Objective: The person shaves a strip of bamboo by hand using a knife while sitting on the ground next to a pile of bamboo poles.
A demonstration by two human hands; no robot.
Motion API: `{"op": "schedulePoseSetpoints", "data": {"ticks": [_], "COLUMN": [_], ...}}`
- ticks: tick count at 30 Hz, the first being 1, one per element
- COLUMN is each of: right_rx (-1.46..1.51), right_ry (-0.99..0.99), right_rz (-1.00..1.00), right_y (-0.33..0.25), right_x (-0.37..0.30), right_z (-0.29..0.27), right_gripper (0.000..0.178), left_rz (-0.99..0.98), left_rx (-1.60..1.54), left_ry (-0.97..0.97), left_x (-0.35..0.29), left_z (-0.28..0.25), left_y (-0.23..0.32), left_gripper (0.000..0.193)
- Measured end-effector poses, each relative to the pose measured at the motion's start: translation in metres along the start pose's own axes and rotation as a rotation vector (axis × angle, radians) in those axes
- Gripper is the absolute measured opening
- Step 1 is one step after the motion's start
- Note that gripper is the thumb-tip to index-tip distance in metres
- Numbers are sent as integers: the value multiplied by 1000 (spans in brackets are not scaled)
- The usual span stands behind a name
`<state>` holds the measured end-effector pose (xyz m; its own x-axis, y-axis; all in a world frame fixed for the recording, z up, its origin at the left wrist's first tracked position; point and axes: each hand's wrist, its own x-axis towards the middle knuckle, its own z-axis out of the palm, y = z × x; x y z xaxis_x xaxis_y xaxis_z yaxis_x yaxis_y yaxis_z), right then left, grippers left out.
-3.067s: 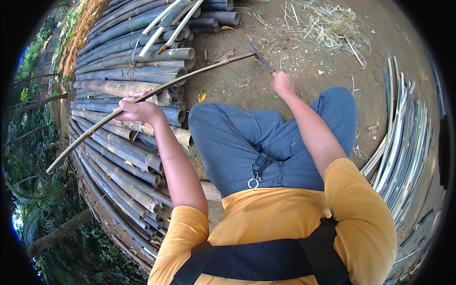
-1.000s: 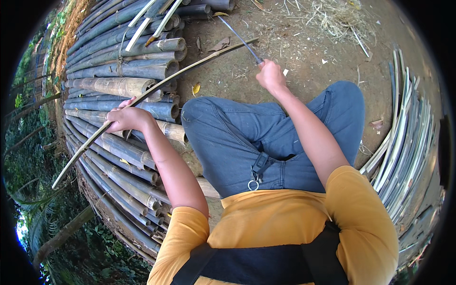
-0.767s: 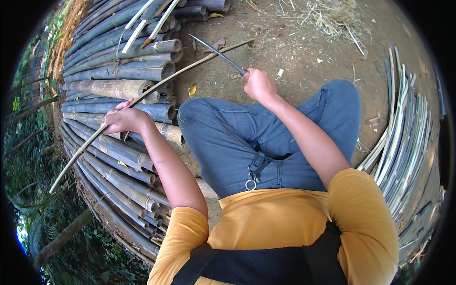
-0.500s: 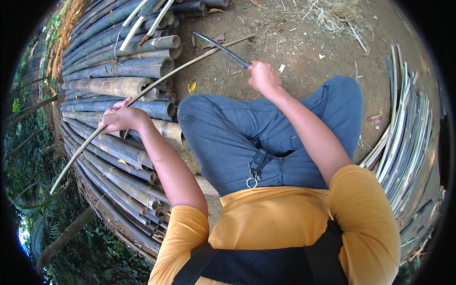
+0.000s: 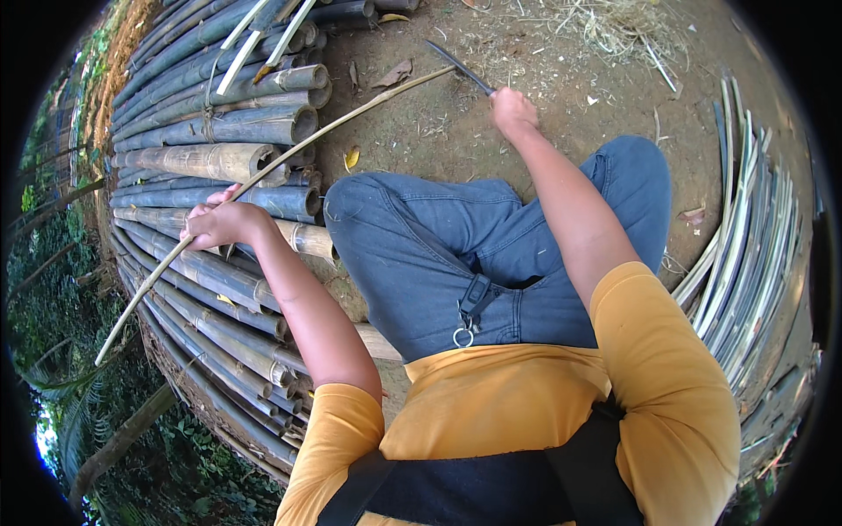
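Observation:
My left hand [image 5: 219,223] is closed around a long, thin bamboo strip [image 5: 351,116], which slants from the lower left up to the far middle. Out over the dirt, my right hand [image 5: 513,112] grips the handle of a knife [image 5: 465,70] with a long, narrow, dark blade. The blade points up and to the left and crosses the far end of the strip; whether it presses on it I cannot tell. The knife's handle is mostly hidden in my fist.
Stacked bamboo poles [image 5: 210,162] lie at my left, under the strip. Pale split strips [image 5: 263,53] rest on them at the far end. A bundle of thin strips [image 5: 745,254] lies at my right. Shavings [image 5: 627,35] are heaped on the dirt ahead, beside my crossed legs [image 5: 421,228].
My right hand has moved right and farther away, drawing the knife along to the strip's far end. My left hand has stayed nearly in place, still holding the strip.

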<state>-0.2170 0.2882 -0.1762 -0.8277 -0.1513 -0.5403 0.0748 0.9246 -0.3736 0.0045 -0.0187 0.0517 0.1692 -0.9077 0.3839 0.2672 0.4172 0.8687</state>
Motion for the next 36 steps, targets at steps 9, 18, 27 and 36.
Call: {"op": "schedulePoseSetpoints", "data": {"ticks": [9, 18, 27, 36], "right_rx": [45, 30, -30, -123], "right_ry": [35, -116, -93, -17], "right_rz": [1, -260, -130, 21], "right_y": [1, -45, -17, 4], "right_x": [-12, -114, -89, -34], "right_z": [-14, -61, -27, -18], "right_gripper": [32, 23, 28, 34], "left_rz": [-13, 6, 29, 29], "left_rx": [2, -94, -211, -364], "left_ry": [46, 29, -66, -240], "left_x": [0, -2, 0, 5], "left_z": [-6, -1, -2, -8], "left_y": [-1, -1, -2, -3], "left_gripper": [16, 18, 20, 17]}}
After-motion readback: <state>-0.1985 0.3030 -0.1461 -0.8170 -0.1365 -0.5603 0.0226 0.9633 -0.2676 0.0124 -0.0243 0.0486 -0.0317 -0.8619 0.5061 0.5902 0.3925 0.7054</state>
